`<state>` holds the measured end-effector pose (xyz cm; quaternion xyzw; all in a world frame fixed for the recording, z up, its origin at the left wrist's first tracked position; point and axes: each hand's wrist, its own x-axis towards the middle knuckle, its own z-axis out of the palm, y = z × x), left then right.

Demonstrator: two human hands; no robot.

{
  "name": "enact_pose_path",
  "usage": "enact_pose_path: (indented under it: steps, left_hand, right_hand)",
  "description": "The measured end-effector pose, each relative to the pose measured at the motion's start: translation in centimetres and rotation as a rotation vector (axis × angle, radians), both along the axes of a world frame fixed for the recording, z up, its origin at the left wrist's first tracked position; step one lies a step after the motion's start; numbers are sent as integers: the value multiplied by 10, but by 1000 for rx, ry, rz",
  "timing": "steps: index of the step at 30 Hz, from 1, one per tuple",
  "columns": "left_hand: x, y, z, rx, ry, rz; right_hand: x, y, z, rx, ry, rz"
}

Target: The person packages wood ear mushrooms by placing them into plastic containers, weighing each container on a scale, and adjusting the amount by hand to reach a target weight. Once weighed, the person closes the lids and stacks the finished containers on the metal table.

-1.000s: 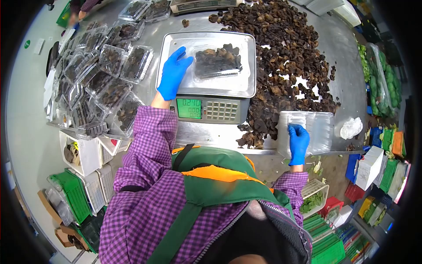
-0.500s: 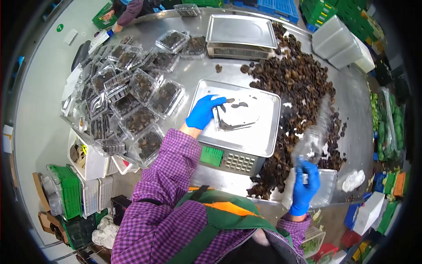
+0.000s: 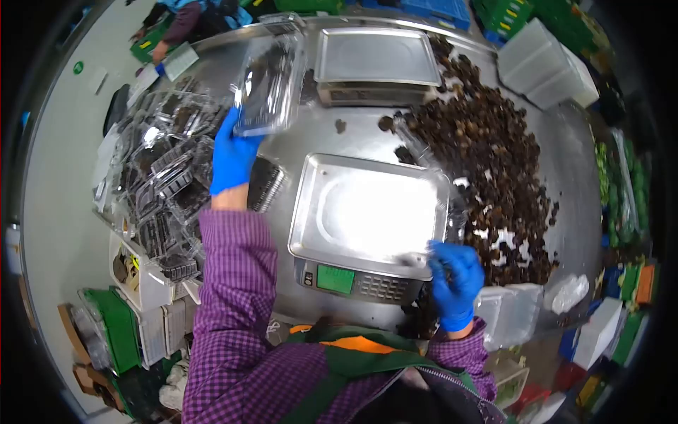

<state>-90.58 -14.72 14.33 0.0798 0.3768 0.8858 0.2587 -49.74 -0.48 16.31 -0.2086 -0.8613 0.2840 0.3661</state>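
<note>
My left hand [image 3: 234, 157], in a blue glove, grips the near end of a clear plastic clamshell box [image 3: 267, 88] with dark contents. It holds the box raised above the pile of filled clamshells [image 3: 169, 166]. My right hand [image 3: 455, 279], also gloved, is at the front right corner of the scale's metal tray [image 3: 332, 244]. Its fingers are curled and smeared by motion, with a small blurred grey patch by the tips. Clear plastic [image 3: 417, 145], its shape hard to make out, shows at the tray's back right edge. Glare whitens the tray's middle.
Loose dark brown mushrooms [image 3: 494, 152] cover the table's right side. A second scale [image 3: 378, 60] stands at the back. Translucent tubs [image 3: 540, 63] sit back right, another tub [image 3: 508, 311] front right. A co-worker's arm [image 3: 180, 25] reaches in at the upper left.
My left hand has left the tray and now holds a clamshell up to the left. My right hand, which held a clear clamshell at the right, has come left to the tray's corner.
</note>
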Motion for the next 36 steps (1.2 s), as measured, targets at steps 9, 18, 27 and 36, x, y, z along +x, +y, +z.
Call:
enact_pose_path:
  steps: [9, 18, 27, 36]
  left_hand:
    - [146, -46, -43, -756, 284, -159]
    - [163, -84, -1, -867, 654, -18]
    - [174, -74, 5, -815, 699, -70]
    - [136, -40, -30, -995, 815, -178]
  right_hand:
    - [57, 26, 16, 52, 248, -310]
    - [100, 10, 12, 59, 179, -334]
    - [115, -6, 10, -7, 258, -329]
    - [122, -10, 12, -46, 214, -382]
